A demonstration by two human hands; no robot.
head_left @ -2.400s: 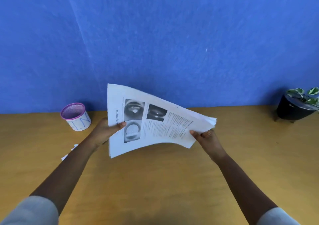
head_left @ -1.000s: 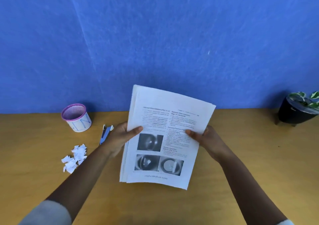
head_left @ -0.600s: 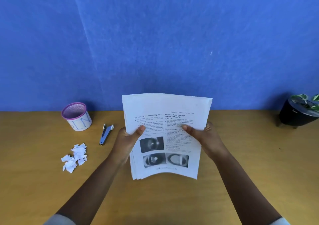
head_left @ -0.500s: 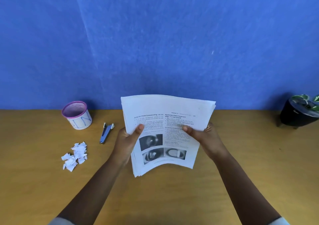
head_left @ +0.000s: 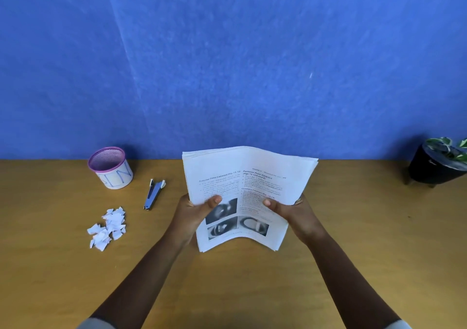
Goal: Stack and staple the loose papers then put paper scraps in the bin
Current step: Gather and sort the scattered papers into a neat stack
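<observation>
Left hand [head_left: 194,215]: grips the left edge of the stack of printed papers [head_left: 249,192], thumb pressed on the top page, fingers curled round behind
Right hand [head_left: 290,208]: grips the right edge of the same stack, thumb on the printed face, fingers hidden behind the sheets
Stack of printed papers: gathered into one bundle and held between the two hands above the wooden table [head_left: 353,253], bowed up along the middle; the top edges fan slightly at the upper right corner, so the sheets look not quite squared; whether the bottom edge touches the table I cannot tell
Stapler [head_left: 153,194]: blue, lies on the table to the left of the stack, apart from both hands, untouched
Paper scraps [head_left: 107,229]: small white pieces in a loose heap on the table, nearer the person than the stapler and the bin, none in a hand
Bin [head_left: 111,167]: small mesh cup with a purple rim and a white label, stands at the back left by the blue wall [head_left: 227,63]; its inside is too dark to tell if anything is in it
Done, as I judge: sheets collected into one pile
Left, as I judge: even up the edges, staple the pile, then move the scraps into the bin
Potted plant [head_left: 439,162]: black pot at the far right, well apart from the work
</observation>
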